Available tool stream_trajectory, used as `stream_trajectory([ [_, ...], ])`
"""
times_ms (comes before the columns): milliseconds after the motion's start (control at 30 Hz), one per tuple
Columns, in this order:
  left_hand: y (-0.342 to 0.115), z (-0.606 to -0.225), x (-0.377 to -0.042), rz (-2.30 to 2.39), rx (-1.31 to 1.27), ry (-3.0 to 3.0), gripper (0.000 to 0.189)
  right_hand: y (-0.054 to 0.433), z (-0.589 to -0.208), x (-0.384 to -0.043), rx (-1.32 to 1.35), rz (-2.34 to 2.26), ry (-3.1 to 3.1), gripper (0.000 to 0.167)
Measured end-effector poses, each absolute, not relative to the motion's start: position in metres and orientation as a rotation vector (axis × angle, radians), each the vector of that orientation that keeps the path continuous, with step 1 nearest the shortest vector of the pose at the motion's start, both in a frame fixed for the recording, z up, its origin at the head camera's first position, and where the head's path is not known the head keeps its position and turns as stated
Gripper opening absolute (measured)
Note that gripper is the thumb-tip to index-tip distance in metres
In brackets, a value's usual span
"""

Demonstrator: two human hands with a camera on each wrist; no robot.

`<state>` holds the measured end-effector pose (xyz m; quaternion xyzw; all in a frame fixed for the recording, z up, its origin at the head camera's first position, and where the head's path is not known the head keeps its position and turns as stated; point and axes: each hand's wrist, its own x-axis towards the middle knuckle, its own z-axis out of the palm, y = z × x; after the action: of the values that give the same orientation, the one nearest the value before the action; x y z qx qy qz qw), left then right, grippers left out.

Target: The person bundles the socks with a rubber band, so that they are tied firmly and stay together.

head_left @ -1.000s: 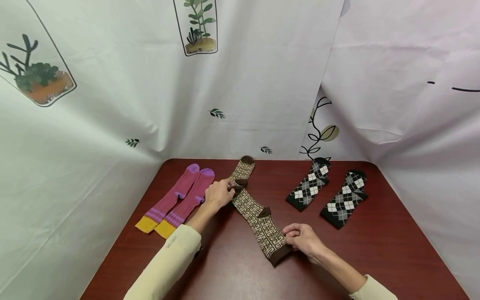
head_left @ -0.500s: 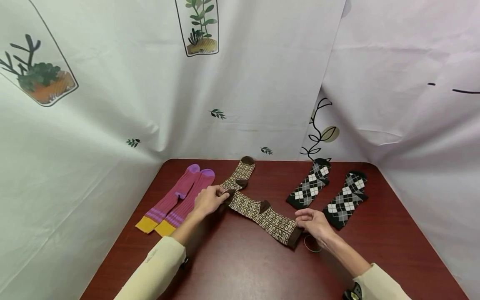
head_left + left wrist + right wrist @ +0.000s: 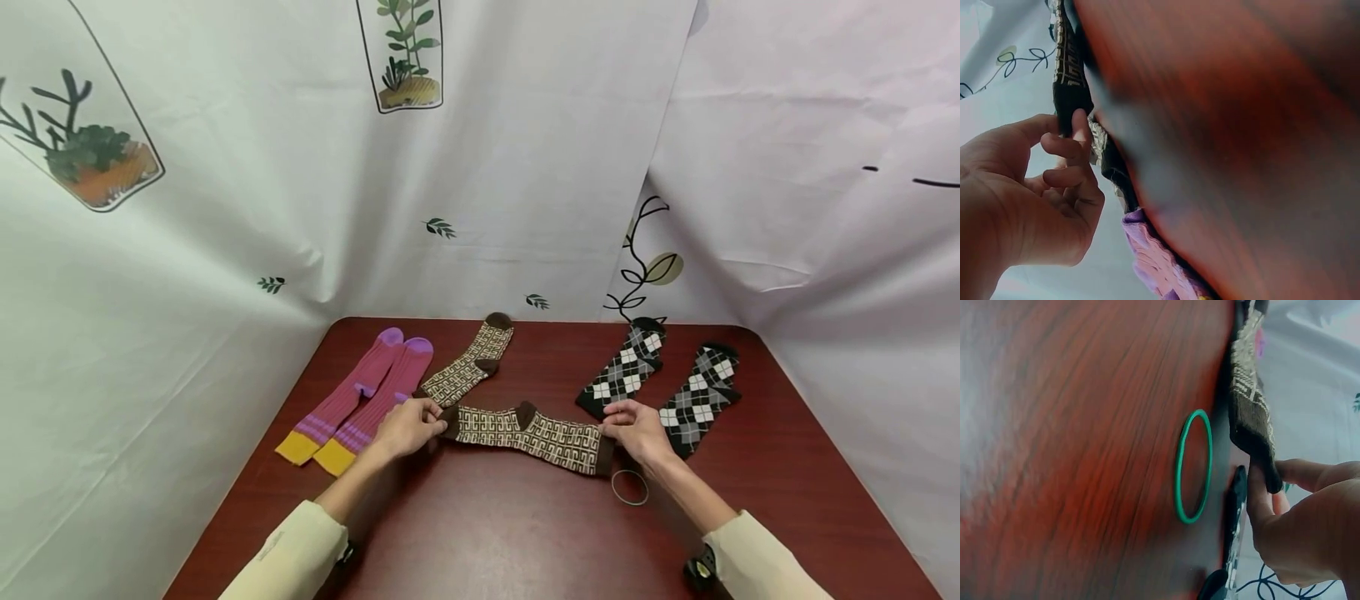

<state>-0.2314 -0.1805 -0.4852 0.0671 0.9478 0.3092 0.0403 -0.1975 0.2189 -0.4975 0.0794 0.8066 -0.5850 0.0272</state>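
Note:
A brown and cream patterned sock (image 3: 525, 433) stretches sideways between my two hands, its dark heel toward the back. My left hand (image 3: 408, 427) pinches its dark toe between thumb and finger, as the left wrist view also shows with the hand (image 3: 1041, 187) at the toe (image 3: 1071, 103). My right hand (image 3: 637, 431) pinches the corner of the dark cuff (image 3: 1252, 428), raised off the table in the right wrist view. A matching sock (image 3: 468, 362) lies behind, its cuff end near my left hand.
Two pink socks (image 3: 352, 396) with yellow cuffs lie at the left. Two black, grey and white argyle socks (image 3: 626, 367) lie at the right, one partly behind my right hand. A green ring-shaped band (image 3: 629, 503) lies near my right wrist on the red-brown table (image 3: 487, 533).
The held sock has swung from slanting to nearly sideways. My left hand came nearer and leftward, my right hand moved back and right. The green band and the matching sock's cuff end came into sight.

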Motion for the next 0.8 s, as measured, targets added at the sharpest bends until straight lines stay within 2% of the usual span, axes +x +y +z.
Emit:
stream_trajectory([
  [233, -0.187, -0.486, -0.214, 0.912, 0.245, 2.84, 0.014, 0.22, -0.502, -0.202, 0.185, -1.631, 2.681, 0.027],
  [567, -0.195, -0.486, -0.202, 0.864, 0.289, 2.748, 0.027, 0.218, -0.507, -0.204, 0.131, -1.501, 2.785, 0.025],
  [800, -0.192, -0.483, -0.204, 0.805, 0.228, 2.829, 0.022, 0.216, -0.501, -0.197, 0.044, -1.434, 2.809, 0.03],
])
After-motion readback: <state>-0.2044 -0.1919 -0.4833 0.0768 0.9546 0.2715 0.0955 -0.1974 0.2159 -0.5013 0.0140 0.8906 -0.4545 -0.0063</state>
